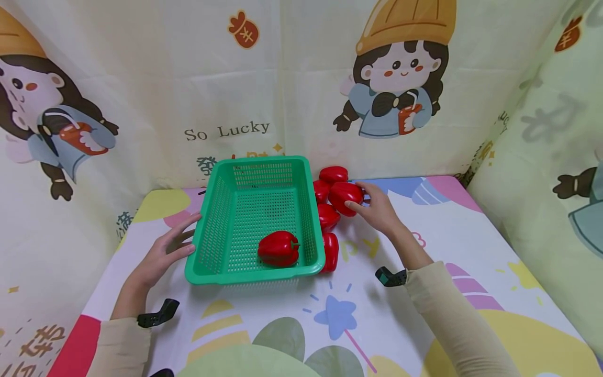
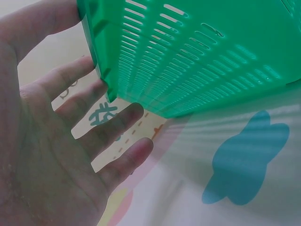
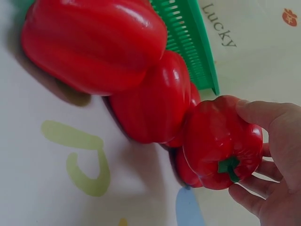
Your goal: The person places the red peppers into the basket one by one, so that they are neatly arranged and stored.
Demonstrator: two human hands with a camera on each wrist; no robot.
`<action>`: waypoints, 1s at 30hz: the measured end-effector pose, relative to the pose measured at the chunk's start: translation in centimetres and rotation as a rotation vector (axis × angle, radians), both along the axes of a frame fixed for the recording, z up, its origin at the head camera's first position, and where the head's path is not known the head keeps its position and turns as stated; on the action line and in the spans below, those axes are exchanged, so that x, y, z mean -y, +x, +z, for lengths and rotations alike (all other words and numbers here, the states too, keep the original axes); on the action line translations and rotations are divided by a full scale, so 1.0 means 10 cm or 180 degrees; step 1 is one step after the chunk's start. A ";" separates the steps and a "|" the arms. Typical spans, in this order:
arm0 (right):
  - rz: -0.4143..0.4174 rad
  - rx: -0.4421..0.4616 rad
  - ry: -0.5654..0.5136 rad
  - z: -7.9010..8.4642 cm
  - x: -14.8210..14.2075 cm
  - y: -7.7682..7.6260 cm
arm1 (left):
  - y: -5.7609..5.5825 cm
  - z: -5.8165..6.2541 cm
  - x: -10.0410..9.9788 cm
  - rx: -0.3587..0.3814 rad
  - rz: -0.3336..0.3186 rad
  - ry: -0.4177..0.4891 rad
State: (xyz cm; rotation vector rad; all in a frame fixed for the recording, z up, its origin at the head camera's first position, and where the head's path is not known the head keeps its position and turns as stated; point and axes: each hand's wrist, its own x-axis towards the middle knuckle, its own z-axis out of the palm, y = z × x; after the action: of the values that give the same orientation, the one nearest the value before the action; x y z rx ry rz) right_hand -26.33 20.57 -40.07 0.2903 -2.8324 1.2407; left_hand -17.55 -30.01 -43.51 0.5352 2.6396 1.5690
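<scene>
The peppers (image 1: pixel 345 195) are smooth and highly glossy, with bright highlights on their skins; one stem (image 3: pixel 229 166) looks duller. The basket (image 1: pixel 254 276) is perforated plastic with a soft sheen and a smooth rim. The surface (image 1: pixel 386 324) has a smooth, printed, nearly matt covering. The backdrop (image 1: pixel 301 94) looks like lightly creased, matt cloth. The sleeves (image 1: pixel 452 314) are matt cloth, the wrist devices (image 1: pixel 391 277) apparently hard plastic.

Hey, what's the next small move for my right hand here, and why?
Probably raise the pepper in your right hand over the basket's right rim. Your thumb and fingers hold it on opposite sides, the basket stands just to its left with plenty of bare floor and one pepper inside, and your left hand is at the opposite rim.
</scene>
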 end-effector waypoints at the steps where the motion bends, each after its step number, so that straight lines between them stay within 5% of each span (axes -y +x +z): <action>1: 0.0005 -0.0002 0.0004 0.01 0.00 0.00 | 0.00 0.00 0.00 -0.0001 -0.0007 0.0000; 30: 0.0082 -0.0174 -0.0058 0.09 0.07 0.06 | 0.00 0.01 -0.01 0.0017 -0.0027 0.0027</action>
State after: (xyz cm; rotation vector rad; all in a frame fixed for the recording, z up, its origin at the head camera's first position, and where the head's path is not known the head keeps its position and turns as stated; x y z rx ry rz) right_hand -25.68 19.85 -39.17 0.3552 -2.7788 1.2426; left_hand -17.51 -29.95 -43.44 0.5411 2.6246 1.5778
